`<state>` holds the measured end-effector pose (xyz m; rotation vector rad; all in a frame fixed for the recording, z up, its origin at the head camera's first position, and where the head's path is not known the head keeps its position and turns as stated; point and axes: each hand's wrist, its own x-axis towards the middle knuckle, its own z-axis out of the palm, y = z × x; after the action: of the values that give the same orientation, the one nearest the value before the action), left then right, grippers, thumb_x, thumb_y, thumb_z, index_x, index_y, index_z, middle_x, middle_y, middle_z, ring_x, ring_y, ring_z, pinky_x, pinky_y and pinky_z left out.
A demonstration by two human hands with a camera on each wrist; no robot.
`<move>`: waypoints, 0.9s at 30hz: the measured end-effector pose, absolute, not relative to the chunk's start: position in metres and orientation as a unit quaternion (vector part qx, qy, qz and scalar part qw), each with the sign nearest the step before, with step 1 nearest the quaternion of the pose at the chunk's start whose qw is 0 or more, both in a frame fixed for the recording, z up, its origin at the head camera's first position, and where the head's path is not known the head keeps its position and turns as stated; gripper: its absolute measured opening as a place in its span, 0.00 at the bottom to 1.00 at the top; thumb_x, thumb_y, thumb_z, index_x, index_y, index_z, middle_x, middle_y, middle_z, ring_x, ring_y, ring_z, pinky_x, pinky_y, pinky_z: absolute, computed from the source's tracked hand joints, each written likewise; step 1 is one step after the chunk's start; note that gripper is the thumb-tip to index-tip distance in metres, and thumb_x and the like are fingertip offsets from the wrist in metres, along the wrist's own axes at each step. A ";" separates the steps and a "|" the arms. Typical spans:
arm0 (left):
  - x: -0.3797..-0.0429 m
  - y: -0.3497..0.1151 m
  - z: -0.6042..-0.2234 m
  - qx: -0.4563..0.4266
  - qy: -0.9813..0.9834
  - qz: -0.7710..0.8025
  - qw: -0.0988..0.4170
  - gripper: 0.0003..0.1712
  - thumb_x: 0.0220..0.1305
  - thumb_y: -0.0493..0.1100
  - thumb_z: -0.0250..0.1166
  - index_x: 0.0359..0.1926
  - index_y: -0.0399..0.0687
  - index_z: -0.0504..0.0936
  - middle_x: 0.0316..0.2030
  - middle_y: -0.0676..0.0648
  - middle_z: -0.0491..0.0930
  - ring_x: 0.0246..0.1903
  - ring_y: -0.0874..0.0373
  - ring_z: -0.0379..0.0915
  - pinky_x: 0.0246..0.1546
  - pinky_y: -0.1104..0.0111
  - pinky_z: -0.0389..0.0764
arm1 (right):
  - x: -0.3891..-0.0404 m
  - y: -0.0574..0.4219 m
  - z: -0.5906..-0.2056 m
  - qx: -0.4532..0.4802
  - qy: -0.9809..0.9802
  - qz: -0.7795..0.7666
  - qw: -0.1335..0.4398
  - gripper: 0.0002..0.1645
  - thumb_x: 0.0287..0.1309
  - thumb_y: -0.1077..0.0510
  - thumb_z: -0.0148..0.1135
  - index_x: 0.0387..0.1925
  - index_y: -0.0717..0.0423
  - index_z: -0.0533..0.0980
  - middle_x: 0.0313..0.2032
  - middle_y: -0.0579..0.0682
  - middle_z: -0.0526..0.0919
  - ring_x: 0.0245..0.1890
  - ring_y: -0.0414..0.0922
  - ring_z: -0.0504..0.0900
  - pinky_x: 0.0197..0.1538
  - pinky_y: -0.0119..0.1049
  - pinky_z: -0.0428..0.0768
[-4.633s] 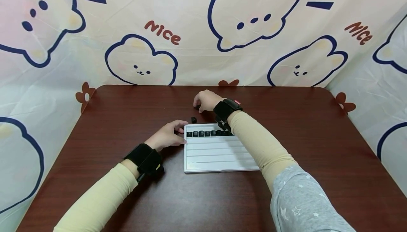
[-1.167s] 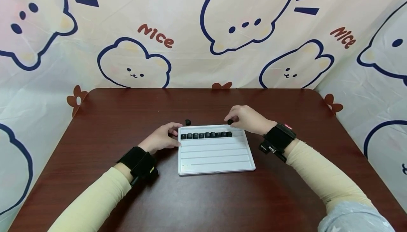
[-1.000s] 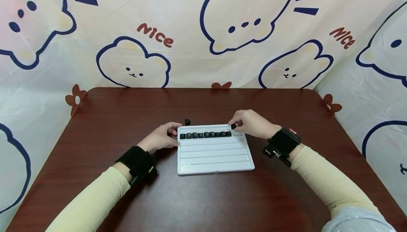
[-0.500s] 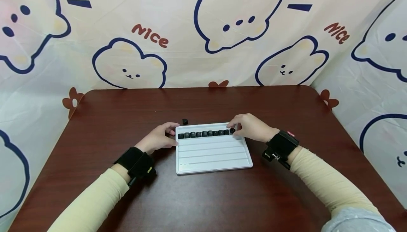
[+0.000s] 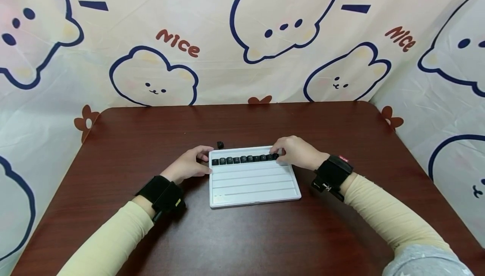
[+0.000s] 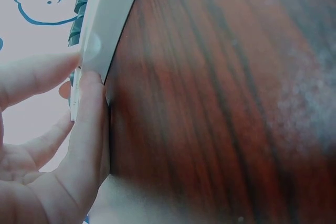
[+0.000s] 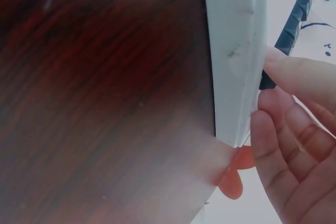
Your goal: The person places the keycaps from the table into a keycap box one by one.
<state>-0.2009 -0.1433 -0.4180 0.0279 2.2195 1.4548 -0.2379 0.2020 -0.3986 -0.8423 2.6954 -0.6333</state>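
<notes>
A white ridged tray point(image 5: 254, 181) lies on the table, with a row of black keycaps point(image 5: 244, 159) along one of its upper ledges. My right hand point(image 5: 299, 152) is at the tray's upper right. Its thumb and fingertips pinch a black keycap point(image 7: 268, 81) at the right end of the row, close against its neighbour. My left hand point(image 5: 188, 164) rests against the tray's left side, fingers fairly straight, with the thumb point(image 6: 89, 124) along the outer wall and a fingertip at the rim. One loose keycap point(image 5: 220, 144) sits on the table behind the tray's upper left corner.
The dark brown wooden table point(image 5: 242, 242) reaches back to a pale printed curtain point(image 5: 223, 15). Black wrist bands with cameras point(image 5: 163, 196) are strapped on both wrists. Lower ledges of the tray face the near side.
My right hand has come from behind the tray to its upper right, bringing a keycap down onto the end of the row. My left hand has stayed at the left edge.
</notes>
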 end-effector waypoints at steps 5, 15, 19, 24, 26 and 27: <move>-0.201 -0.144 -0.419 0.009 0.811 0.533 0.242 0.38 0.61 0.26 0.70 0.72 0.37 0.68 0.50 0.37 0.70 0.47 0.48 0.72 0.42 0.64 0.83 | -0.238 0.201 -0.400 -0.296 0.923 -0.213 0.121 0.16 0.56 0.69 0.73 0.48 0.60 0.86 0.46 0.52 0.84 0.36 0.44 0.78 0.38 0.37 0.79; -0.201 -0.144 -0.423 0.012 0.809 0.536 0.240 0.38 0.61 0.26 0.70 0.71 0.37 0.68 0.50 0.37 0.70 0.47 0.49 0.72 0.43 0.64 0.83 | -0.239 0.202 -0.398 -0.299 0.923 -0.205 0.130 0.16 0.56 0.68 0.74 0.48 0.59 0.87 0.44 0.49 0.84 0.35 0.43 0.77 0.37 0.36 0.78; -0.200 -0.145 -0.423 0.014 0.807 0.538 0.242 0.38 0.61 0.26 0.70 0.72 0.37 0.68 0.50 0.38 0.70 0.48 0.48 0.72 0.42 0.65 0.83 | -0.240 0.203 -0.396 -0.291 0.924 -0.208 0.134 0.15 0.56 0.67 0.74 0.46 0.59 0.87 0.42 0.49 0.84 0.34 0.42 0.77 0.36 0.36 0.78; -0.202 -0.147 -0.421 0.015 0.809 0.536 0.241 0.39 0.61 0.27 0.70 0.72 0.37 0.68 0.50 0.38 0.70 0.48 0.48 0.71 0.42 0.64 0.83 | -0.242 0.203 -0.396 -0.298 0.923 -0.209 0.127 0.12 0.58 0.66 0.73 0.45 0.60 0.88 0.42 0.50 0.85 0.35 0.42 0.79 0.38 0.36 0.80; -0.203 -0.147 -0.422 0.017 0.810 0.536 0.240 0.39 0.61 0.27 0.70 0.72 0.38 0.68 0.50 0.38 0.70 0.48 0.48 0.72 0.42 0.64 0.83 | -0.242 0.203 -0.396 -0.300 0.923 -0.209 0.123 0.12 0.57 0.67 0.73 0.45 0.60 0.88 0.42 0.51 0.85 0.35 0.42 0.80 0.38 0.36 0.80; -0.204 -0.147 -0.422 0.016 0.809 0.537 0.241 0.38 0.61 0.27 0.70 0.72 0.38 0.68 0.50 0.38 0.70 0.49 0.48 0.72 0.42 0.64 0.83 | -0.242 0.203 -0.396 -0.297 0.924 -0.208 0.122 0.12 0.57 0.66 0.74 0.45 0.60 0.88 0.42 0.50 0.85 0.35 0.42 0.80 0.39 0.36 0.80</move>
<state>-0.2036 -0.1471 -0.4223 0.0450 2.2118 1.4680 -0.2423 0.2031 -0.3961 -0.8664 2.6957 -0.6079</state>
